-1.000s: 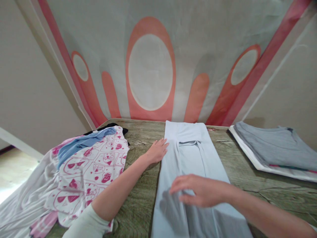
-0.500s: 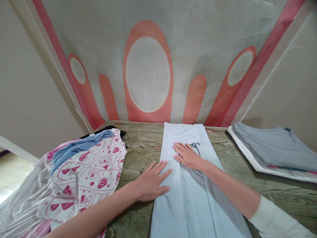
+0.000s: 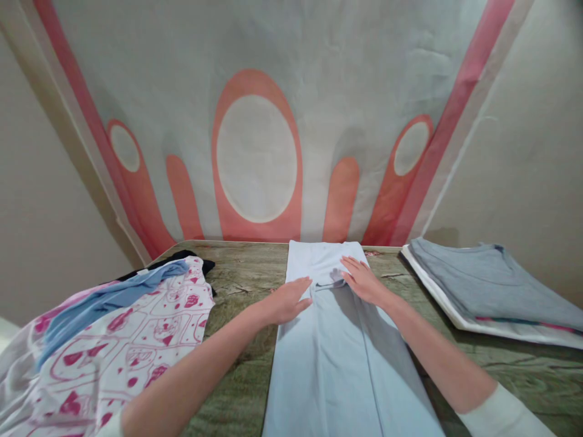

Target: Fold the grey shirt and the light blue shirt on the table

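A light blue garment [image 3: 337,358], folded into a long strip, lies lengthwise in front of me and runs out of the bottom of the view. My left hand [image 3: 286,301] rests at its left edge, fingers stretched out over the cloth. On the right side of the strip, near its far end, my right hand [image 3: 362,280] lies with its fingers extended. Neither hand grips the cloth. Between the hands, a folded edge crosses the garment, with a small dark patch close to the right fingertips.
Left on the wood-patterned table [image 3: 241,267] is a loose heap: a white garment with pink print [image 3: 150,340], a blue garment [image 3: 113,294] and something black [image 3: 207,267]. Folded grey clothing [image 3: 483,279] sits on white cloth [image 3: 449,315] at right. A patterned wall panel [image 3: 319,73] stands behind.
My left hand has moved forward along the garment's left edge. My right hand has shifted toward the right side of the strip. The view has tilted up a little and turned right.
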Demonstrator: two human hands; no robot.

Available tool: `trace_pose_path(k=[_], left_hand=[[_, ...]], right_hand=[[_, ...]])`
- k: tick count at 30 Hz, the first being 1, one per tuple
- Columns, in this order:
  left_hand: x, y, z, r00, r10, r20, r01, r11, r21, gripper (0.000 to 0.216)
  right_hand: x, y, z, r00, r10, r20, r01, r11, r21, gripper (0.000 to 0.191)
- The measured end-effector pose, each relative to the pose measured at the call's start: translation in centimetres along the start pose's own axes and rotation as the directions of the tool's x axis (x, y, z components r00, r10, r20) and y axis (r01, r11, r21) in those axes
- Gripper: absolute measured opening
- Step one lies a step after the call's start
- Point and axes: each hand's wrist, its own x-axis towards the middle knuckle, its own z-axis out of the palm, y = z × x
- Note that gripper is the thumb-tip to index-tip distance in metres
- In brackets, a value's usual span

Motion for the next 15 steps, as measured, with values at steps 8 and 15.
trace_pose_path(k=[8,15], left_hand=[[7.5,-3.4,4.8,0.984,-0.065,-0.167,0.094,0.980,0.174,0.056],[8.5,-5.4,4.7,0.982,-0.053,-0.180,0.064,0.996,0.055,0.048]], right_hand=[[-1.4,4.2,1.0,0.969,0.084,0.232,-0.082,0.996,-0.018,0.057],[1.1,5.7,-2.2,0.962,0.022,0.271,-0.066,0.986,0.154,0.045]])
